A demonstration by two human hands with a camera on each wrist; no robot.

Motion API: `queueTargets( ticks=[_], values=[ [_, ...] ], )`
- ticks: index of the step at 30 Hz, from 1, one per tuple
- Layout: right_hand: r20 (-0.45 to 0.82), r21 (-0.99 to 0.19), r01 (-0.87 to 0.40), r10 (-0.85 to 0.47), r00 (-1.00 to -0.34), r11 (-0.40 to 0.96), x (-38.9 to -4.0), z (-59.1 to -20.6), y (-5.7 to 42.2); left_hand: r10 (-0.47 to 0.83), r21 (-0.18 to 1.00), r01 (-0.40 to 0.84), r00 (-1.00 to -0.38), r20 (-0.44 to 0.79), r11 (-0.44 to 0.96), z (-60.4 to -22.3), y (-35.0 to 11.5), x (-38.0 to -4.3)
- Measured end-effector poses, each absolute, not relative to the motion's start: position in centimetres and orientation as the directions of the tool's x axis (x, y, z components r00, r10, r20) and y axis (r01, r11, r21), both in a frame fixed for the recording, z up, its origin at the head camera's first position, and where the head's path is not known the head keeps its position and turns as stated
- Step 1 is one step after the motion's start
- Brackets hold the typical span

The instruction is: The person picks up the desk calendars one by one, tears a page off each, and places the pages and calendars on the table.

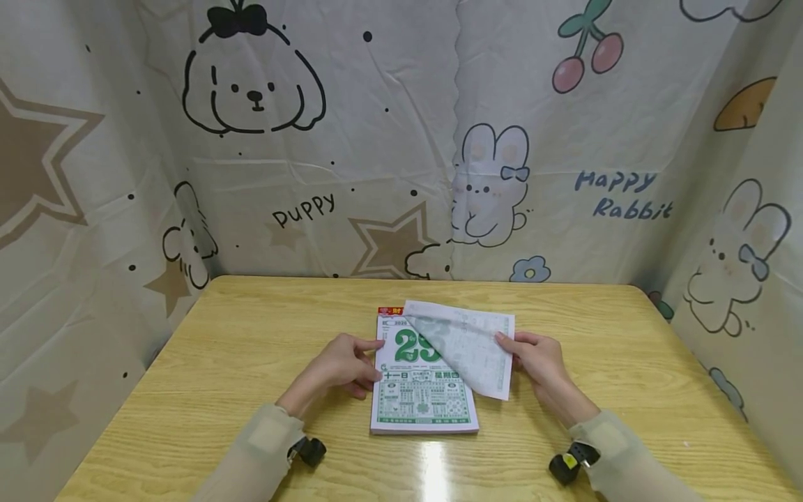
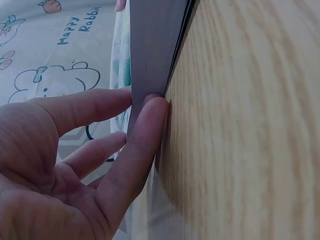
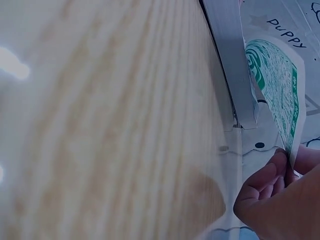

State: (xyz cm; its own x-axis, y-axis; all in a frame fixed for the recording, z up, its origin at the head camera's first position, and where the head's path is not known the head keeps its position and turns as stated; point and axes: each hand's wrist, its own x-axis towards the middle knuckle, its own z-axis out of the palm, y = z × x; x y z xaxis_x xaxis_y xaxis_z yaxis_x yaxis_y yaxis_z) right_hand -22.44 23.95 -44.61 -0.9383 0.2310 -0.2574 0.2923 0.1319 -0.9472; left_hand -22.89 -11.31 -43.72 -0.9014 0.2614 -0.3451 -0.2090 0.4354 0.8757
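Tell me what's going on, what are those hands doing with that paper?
Someone has a thick calendar lying on the wooden table. The right hand pinches the edge of a thin paper sheet with its fingers, holding it up and bent over. The left hand touches the calendar's left side. Right now the sheet partly covers the big green number. I can't tell if it's attached at the top.
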Motion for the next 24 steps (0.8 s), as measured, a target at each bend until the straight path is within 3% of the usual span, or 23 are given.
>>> queueTargets(
  ticks=[15, 24],
  values=[
    [-0.243, -0.947, 0.285, 0.251, -0.937, 0.146, -22.28, -44.59, 23.89, 0.283, 0.882, -0.205, -0.895, -0.345, 0.424, -43.86, -11.51, -23.03],
    [-0.282, -0.945, 0.305, 0.181, -0.942, 0.120, -22.80, -44.18, 24.32, 0.298, 0.880, -0.190, -0.892, -0.339, 0.435, -43.71, -11.39, -23.02]
  ],
)
